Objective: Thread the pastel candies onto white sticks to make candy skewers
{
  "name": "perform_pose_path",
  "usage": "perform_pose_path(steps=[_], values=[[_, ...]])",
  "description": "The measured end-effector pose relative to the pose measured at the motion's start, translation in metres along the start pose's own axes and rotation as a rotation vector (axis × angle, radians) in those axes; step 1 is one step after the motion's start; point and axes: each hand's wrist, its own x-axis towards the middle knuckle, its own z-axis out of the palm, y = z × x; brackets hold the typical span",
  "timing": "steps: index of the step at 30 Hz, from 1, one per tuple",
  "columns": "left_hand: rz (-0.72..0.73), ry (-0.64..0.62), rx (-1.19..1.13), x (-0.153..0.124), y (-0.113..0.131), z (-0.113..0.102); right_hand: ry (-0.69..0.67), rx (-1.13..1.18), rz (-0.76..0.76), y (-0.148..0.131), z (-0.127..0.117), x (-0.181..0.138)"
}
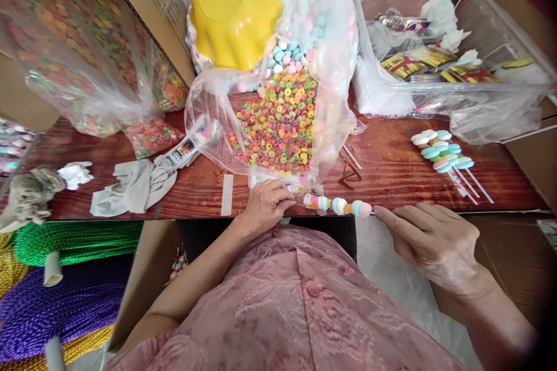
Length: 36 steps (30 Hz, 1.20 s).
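A stick threaded with pastel candies (339, 206) lies level over the near edge of the wooden table (391, 168). My left hand (266, 204) is closed at its left end, fingers pinched by the first candy. My right hand (429, 237) pinches the stick's right end just past a pink candy. Right behind my left hand lies an open plastic bag of coloured ring candies (278, 124). Pastel marshmallow pieces (287, 55) fill another bag behind it, with a yellow bowl (232, 11) upside down on top.
Finished candy sticks (444, 153) lie at the right on the table. A clear plastic bin (448, 46) with wrappers and papers stands at the back right. Bags of ring candy (78, 52) and cloths (130, 185) lie left. Spools of green, purple and gold cord (52, 295) sit lower left.
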Motion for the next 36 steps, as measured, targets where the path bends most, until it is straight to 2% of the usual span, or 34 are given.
perform_pose_path(steps=[6, 14, 18, 22, 26, 32, 36], values=[[0.044, -0.019, 0.122, -0.001, 0.0, 0.002, -0.004, -0.012, -0.035, -0.009, -0.002, 0.01], [0.104, -0.037, 0.2, -0.001, 0.0, 0.001, 0.029, -0.044, -0.066, -0.013, -0.017, 0.012], [0.115, -0.006, 0.15, -0.002, -0.001, 0.001, 0.018, -0.075, -0.068, -0.01, -0.014, 0.014], [0.075, 0.037, -0.029, -0.003, -0.004, 0.0, 0.004, -0.09, -0.056, -0.007, -0.01, 0.014], [0.052, 0.048, -0.13, -0.003, -0.005, -0.001, -0.012, -0.02, -0.001, -0.007, -0.004, 0.007], [0.11, -0.046, -0.041, -0.003, -0.003, 0.0, 0.001, 0.125, 0.058, -0.009, 0.008, 0.0], [0.123, -0.049, 0.0, -0.004, -0.003, 0.0, 0.035, 0.274, 0.073, -0.004, 0.005, 0.007]])
